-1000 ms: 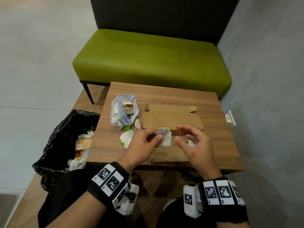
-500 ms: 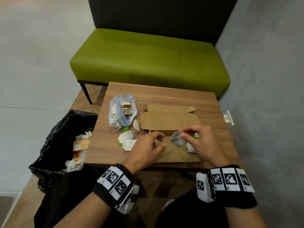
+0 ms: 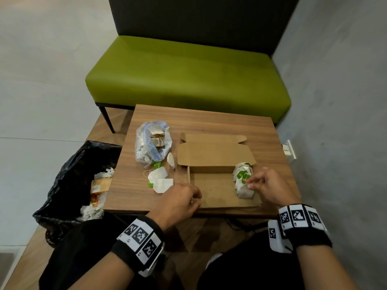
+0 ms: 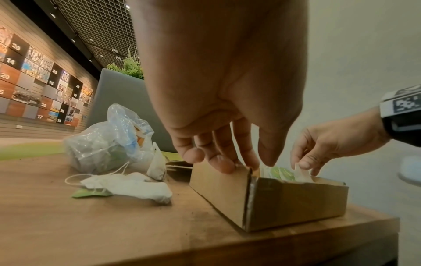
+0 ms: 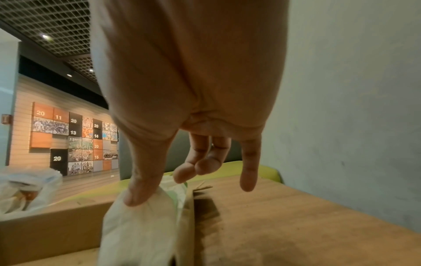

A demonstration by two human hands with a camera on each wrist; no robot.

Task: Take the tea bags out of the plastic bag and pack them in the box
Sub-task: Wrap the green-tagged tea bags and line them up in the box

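Right hand [image 3: 270, 186] thumb and forefinger pinch the top of the nearest tea bag [image 3: 244, 190], seating it at the near end of the row of packed tea bags [image 3: 243, 171] standing against the right wall of the cardboard box [image 3: 213, 187]; other fingers hang loose. Left hand [image 3: 180, 203] holds nothing: fingertips [image 4: 224, 164] curl down onto the box's near-left corner, likely steadying it. Box lid [image 3: 213, 152] lies flapped open away from the person, so access from above is free. Most of the box floor left of the row is open. Box sits at the table's [image 3: 209, 120] near edge, so pushing toward the person risks a slide-off. Loose tea bags [image 3: 160, 181] lie just left of the box; plastic bag [image 3: 151, 143] beyond them holds more. Black trash bag [image 3: 69, 185] on the floor left of the table.
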